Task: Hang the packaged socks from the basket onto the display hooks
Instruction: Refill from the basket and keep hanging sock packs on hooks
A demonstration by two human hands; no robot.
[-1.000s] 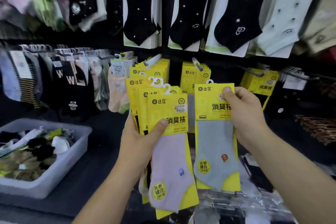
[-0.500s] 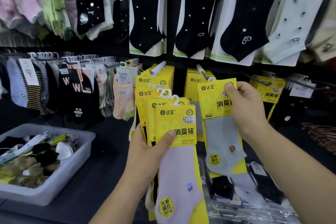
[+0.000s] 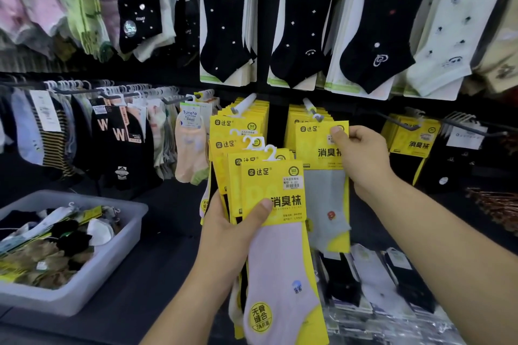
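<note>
My left hand [image 3: 229,230] grips a fanned stack of yellow sock packs [image 3: 273,204], thumb across the front one, which holds a lilac sock. My right hand [image 3: 361,157] pinches the top right corner of a single yellow pack with a grey sock [image 3: 322,176]. Its white hanger loop sits at the tip of a display hook [image 3: 311,108], where more yellow packs hang behind it. A second hook [image 3: 244,105] to the left carries another full row of yellow packs. The grey basket [image 3: 112,260] at lower left holds several mixed sock packs.
Black and white socks on cards [image 3: 302,36] hang in the row above. A rail of striped and black socks [image 3: 112,134] runs to the left. Another yellow pack [image 3: 412,137] hangs at right. Bagged socks [image 3: 378,283] lie on the dark shelf below my right arm.
My right hand has lifted the grey-sock pack up and back until its loop reached the hook tip. The left hand's stack rose slightly with the view.
</note>
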